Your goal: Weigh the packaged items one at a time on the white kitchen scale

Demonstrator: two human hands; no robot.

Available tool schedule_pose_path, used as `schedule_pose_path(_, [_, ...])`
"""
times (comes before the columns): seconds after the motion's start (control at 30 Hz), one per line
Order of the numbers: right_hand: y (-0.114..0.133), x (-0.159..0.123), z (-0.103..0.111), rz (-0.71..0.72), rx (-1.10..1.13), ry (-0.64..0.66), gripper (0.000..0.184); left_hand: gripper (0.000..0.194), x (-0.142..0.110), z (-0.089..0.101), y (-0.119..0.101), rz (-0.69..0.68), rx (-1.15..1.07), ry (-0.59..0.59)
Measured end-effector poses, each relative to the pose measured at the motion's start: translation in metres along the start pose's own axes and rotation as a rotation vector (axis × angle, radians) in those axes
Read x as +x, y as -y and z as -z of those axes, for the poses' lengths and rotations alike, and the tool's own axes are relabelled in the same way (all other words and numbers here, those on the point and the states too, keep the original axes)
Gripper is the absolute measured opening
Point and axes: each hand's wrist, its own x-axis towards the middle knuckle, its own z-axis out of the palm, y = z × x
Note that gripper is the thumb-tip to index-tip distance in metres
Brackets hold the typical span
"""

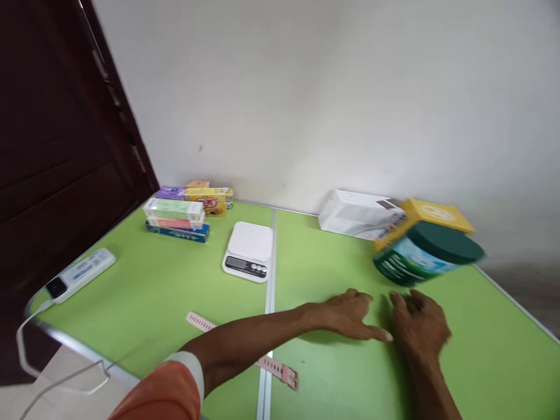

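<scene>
My left hand reaches low over the right half of the green table, its thumb stretched out and its fingers apart. It holds nothing. Close to it on the right, my right hand has its fingers loosely bent, with a gap between thumb and fingers and nothing visible in it. Just beyond the hands stands a tub with a dark green lid, leaning in the view and apart from both hands. Under my left forearm lies a pink watch strap, its middle hidden by the arm.
A white kitchen scale stands near the table's middle seam. Behind the tub are a white box and a yellow box by the wall. Several small boxes are stacked at the back left. A white device with a cable lies at the left edge.
</scene>
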Motion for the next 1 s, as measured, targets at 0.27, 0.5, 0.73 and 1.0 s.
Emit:
schedule_pose_path(0.27, [0.038, -0.041, 0.013, -0.071, -0.032, 0.065, 0.023, 0.07, -0.155, 0.094, 0.023, -0.232, -0.013, -0.972])
schedule_pose_path(0.5, [0.147, -0.104, -0.04, 0.229, 0.268, 0.035, 0.063, 0.081, -0.284, 0.202, 0.126, 0.132, 0.266, -1.853])
schedule_pose_path(0.73, [0.316, -0.206, -0.149, 0.423, 0.519, 0.727, 0.076, 0.079, -0.303, 0.228, 0.189, 0.331, 0.155, -1.818])
schedule_pose_path(1.0, [0.364, -0.243, -0.217, 0.317, 0.567, 0.805, 0.095, 0.075, -0.304, 0.229, 0.194, 0.276, 0.143, -1.806])
